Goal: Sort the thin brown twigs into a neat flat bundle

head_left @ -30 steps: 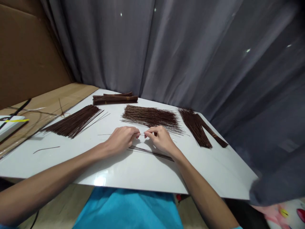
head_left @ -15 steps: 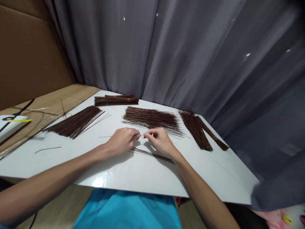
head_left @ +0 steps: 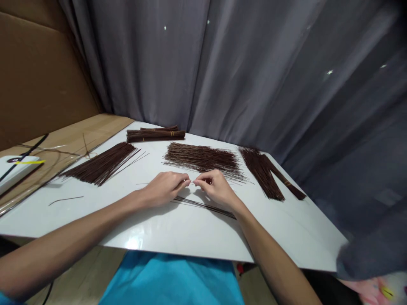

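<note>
My left hand and my right hand meet at the middle of a white table top, fingertips pinched together on one thin brown stick that runs out to the left. A small row of thin sticks lies on the table just under my hands. Behind them spreads a loose pile of brown sticks.
Another fanned stick pile lies at the left, a dark pile at the right, tied bundles at the back. A single bent stick lies near the left edge. Grey curtain hangs behind; cardboard and a white device sit left.
Both hands have stayed pinched together at the same spot; the view has shifted slightly, nothing else on the table has moved.
</note>
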Tool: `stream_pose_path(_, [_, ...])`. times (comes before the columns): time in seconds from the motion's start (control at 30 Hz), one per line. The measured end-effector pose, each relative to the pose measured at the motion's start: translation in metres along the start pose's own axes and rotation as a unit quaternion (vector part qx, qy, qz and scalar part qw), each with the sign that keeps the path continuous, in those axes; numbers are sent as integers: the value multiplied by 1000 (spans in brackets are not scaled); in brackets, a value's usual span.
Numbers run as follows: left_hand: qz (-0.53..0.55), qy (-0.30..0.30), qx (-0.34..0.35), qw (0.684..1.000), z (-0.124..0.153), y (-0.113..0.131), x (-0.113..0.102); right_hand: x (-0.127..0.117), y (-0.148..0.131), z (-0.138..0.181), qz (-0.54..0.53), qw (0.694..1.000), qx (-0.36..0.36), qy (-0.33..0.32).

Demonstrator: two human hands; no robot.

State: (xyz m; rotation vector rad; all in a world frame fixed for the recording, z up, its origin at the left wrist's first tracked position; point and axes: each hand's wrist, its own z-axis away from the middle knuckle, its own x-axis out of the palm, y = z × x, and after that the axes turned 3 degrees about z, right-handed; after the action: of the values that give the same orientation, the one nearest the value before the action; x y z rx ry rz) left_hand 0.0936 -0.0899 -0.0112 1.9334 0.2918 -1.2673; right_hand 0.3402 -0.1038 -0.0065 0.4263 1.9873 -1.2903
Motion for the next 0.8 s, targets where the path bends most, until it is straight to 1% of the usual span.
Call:
stream_pose_path(0.07, [-22,-27,-5,999,-2,-14,-9,-7,13,-2,4,1000,12,0])
stream_pose_path(0.13, [-71,-7,-43,997,-6,-35,-21,-19,31,-3,15,999,35,24])
stream_pose_path(0.2, [-118,26,-95,988,-9,-59,-36,-31,51,-4,37,995,62,71])
stream_pose_path(0.27, [-164,78,-167,969,-12,-81,-51,-40,70,-5,51,991,76,99])
stream_pose_path(0.33, [-190,128,-219,949,-11,-100,-63,-44,82,-5,76,989,64,112])
stream_pose_path(0.4, [-210,147,-258,932,-9,-117,-73,-41,87,-6,136,982,41,122])
stream_pose_path(0.47, [-228,131,-298,918,-5,-132,-80,-36,86,-6,219,968,18,124])
stream_pose_path(0.57, [-221,79,-343,910,1,-153,-85,-28,82,-7,304,946,-5,116])
stream_pose_path(0.67, [-200,60,-351,913,3,-168,-85,-27,80,-8,323,940,-24,106])
stream_pose_path(0.8, [-181,43,-347,919,2,-176,-83,-26,81,-8,323,942,-40,81])
